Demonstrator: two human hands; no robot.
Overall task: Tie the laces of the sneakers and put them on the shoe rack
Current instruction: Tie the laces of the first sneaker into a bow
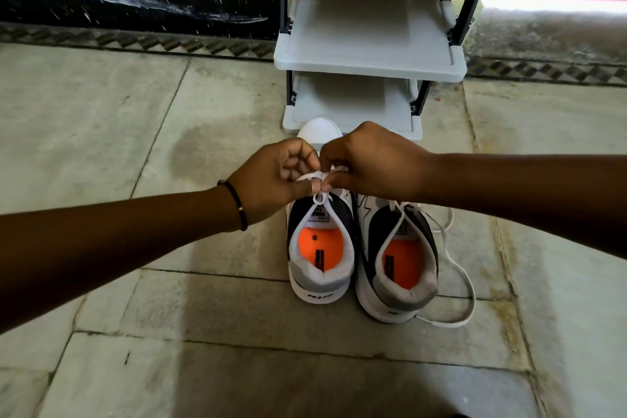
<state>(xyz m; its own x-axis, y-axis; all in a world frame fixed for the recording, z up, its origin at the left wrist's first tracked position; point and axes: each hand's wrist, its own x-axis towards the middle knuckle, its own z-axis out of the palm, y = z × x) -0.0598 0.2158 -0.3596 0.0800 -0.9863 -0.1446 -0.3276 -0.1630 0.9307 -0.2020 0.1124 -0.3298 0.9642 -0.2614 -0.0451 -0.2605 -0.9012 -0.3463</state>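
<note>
Sneakers: two, side by side on the stone floor (237, 366), heels toward the camera, toes toward the shoe rack (369, 58). Left sneaker (320, 268) is white and grey with a dark collar and an orange insole; its toe cap touches or nearly touches the front edge of the rack's bottom shelf, can't tell which. Right sneaker (397, 268) sits just beside it, same colours, angled slightly outward. Both hands are over the left sneaker's tongue area. Left hand (271, 180) is pinched shut on the white lace (314, 176), thumb and fingers closed around a loop. Right hand (369, 163) comes in from the right, fingers curled down and pinching the same lace right next to the left hand's fingertips; the two hands touch or nearly touch there. A small lace loop hangs just below the fingers, above the tongue label. Whether a knot is formed under the fingers: can't tell, it's hidden. Right sneaker's loose lace (461, 282) is untied, trailing off its right side onto the floor and curving back around near the heel. Rack is white shelves on black posts, two tiers in view, nothing on them. Left wrist wears a thin dark bracelet (237, 204). Both forearms are bare.
</note>
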